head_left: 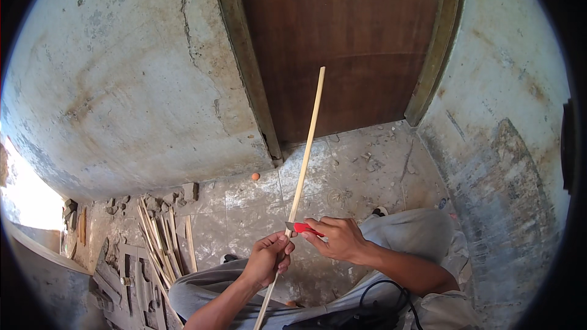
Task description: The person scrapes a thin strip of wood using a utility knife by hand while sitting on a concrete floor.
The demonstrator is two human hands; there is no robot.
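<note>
A long, thin, pale strip of wood or bamboo (pixel 307 153) slants up from between my knees toward the brown door. My left hand (pixel 267 259) is closed around its lower part, with the thumb near the cutting spot. Just above that grip, my right hand (pixel 339 238) holds a red-handled utility knife (pixel 306 228). The knife's grey blade lies against the strip, pointing left. Whether the blade has cut into it is too small to tell.
Several similar strips (pixel 160 241) lie in a bundle on the dusty tiled floor at left, near broken rubble (pixel 191 192). A small orange ball-like thing (pixel 255 176) sits ahead. Beyond are a closed brown door (pixel 348 36) and a cracked wall (pixel 140 85). A black cable (pixel 397 287) crosses my lap.
</note>
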